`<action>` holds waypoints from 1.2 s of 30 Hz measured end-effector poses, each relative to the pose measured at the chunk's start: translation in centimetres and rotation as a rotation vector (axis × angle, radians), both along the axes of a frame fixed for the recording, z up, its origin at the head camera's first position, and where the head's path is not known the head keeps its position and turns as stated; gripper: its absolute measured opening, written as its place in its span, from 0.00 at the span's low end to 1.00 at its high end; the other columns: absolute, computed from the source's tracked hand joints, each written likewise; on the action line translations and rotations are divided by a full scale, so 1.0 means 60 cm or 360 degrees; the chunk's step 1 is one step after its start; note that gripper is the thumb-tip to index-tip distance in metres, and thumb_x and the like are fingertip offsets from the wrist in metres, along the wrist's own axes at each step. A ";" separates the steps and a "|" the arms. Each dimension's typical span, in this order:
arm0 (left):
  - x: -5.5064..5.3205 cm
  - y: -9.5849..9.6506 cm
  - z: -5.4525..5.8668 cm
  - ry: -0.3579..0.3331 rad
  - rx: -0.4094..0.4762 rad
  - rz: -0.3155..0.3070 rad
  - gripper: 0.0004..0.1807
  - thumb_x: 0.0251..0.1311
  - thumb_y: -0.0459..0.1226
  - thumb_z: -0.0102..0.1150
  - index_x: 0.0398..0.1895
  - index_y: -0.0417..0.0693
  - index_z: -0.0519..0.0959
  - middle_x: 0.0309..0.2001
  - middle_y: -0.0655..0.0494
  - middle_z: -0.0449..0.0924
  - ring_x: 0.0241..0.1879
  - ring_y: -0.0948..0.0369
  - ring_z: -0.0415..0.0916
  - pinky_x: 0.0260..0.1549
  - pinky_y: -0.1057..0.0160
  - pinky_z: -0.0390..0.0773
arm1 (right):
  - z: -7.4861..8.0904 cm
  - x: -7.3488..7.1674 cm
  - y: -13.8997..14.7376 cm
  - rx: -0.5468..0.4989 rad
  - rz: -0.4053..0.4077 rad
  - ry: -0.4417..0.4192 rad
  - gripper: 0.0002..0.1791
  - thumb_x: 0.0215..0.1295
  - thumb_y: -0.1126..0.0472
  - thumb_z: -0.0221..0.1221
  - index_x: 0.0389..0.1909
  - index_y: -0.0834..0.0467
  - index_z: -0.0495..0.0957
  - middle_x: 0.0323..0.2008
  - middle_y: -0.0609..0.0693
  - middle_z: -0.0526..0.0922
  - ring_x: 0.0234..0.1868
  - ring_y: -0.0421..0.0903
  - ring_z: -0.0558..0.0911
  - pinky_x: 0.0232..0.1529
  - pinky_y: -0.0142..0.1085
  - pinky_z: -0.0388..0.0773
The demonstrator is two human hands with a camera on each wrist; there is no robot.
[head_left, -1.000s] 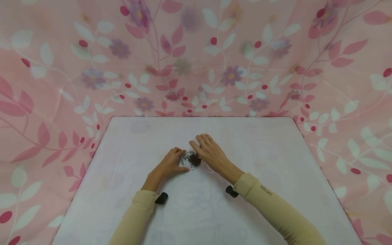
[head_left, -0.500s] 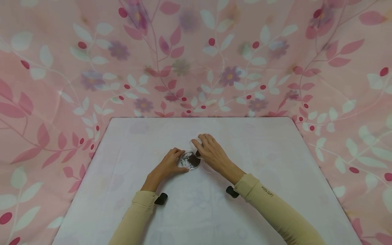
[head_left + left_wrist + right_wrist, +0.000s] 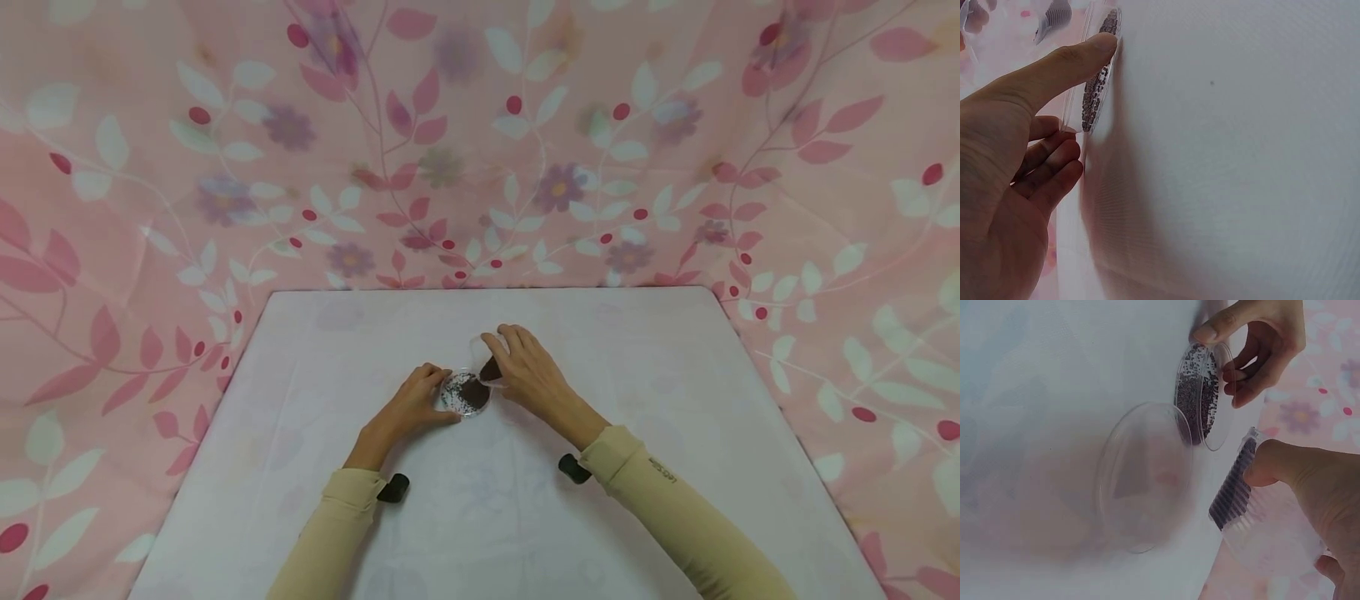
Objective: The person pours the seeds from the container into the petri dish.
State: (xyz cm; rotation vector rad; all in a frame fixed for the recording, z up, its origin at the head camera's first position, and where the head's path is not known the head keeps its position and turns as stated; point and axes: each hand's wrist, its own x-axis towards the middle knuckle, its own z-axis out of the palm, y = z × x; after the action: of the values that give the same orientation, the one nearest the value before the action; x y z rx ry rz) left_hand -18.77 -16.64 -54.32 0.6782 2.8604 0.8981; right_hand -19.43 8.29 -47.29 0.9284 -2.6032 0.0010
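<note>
I am wearing khaki sleeves (image 3: 675,500), dark lettering (image 3: 663,471) marking the right one. Dark-brown grains (image 3: 1235,484) are filling part of my clear, ribbed cup (image 3: 1263,531) and speckling the clear dish (image 3: 1217,432) to its left. The worktop (image 3: 465,517) is showing white, the far fabric (image 3: 450,108) pink with white leaves (image 3: 504,50) and mauve flowers (image 3: 560,187).

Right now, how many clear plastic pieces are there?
3: dish held by the left hand, lid beside it, cup in the right hand. The hands could hide more.
</note>
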 end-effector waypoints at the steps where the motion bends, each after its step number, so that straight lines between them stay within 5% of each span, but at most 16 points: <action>1: 0.000 0.000 0.000 0.0003 -0.0001 0.0000 0.44 0.43 0.50 0.78 0.64 0.41 0.74 0.52 0.47 0.74 0.51 0.55 0.71 0.53 0.52 0.73 | -0.001 -0.001 0.002 -0.0009 -0.0008 -0.0010 0.54 0.39 0.50 0.79 0.68 0.57 0.61 0.60 0.61 0.71 0.61 0.57 0.73 0.63 0.44 0.72; 19: 0.000 -0.006 -0.001 -0.0027 -0.0018 0.0017 0.45 0.42 0.52 0.78 0.64 0.42 0.73 0.53 0.50 0.73 0.54 0.56 0.70 0.57 0.53 0.73 | 0.000 -0.007 0.047 -0.0213 -0.0141 -0.0132 0.51 0.40 0.57 0.70 0.69 0.59 0.60 0.60 0.62 0.69 0.60 0.58 0.72 0.48 0.43 0.80; 25: -0.004 0.000 -0.007 -0.0018 -0.0022 0.0005 0.46 0.42 0.53 0.78 0.65 0.43 0.73 0.54 0.51 0.73 0.53 0.57 0.70 0.56 0.53 0.73 | -0.004 -0.007 0.076 -0.0318 -0.0172 -0.0156 0.52 0.41 0.54 0.71 0.70 0.61 0.59 0.61 0.63 0.67 0.60 0.59 0.71 0.36 0.40 0.82; 36: -0.002 0.000 -0.003 -0.0023 -0.0034 0.0010 0.46 0.43 0.52 0.78 0.65 0.42 0.72 0.55 0.48 0.74 0.55 0.54 0.70 0.57 0.52 0.73 | -0.014 -0.004 0.109 -0.0504 -0.0270 -0.0264 0.53 0.43 0.50 0.72 0.71 0.60 0.57 0.60 0.63 0.66 0.59 0.59 0.70 0.30 0.46 0.83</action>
State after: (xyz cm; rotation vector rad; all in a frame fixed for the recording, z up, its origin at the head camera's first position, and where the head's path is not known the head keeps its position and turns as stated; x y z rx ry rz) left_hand -18.90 -16.63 -54.50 0.6586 2.8565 0.8686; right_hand -19.65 14.85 -48.13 0.6174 -2.7154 0.4496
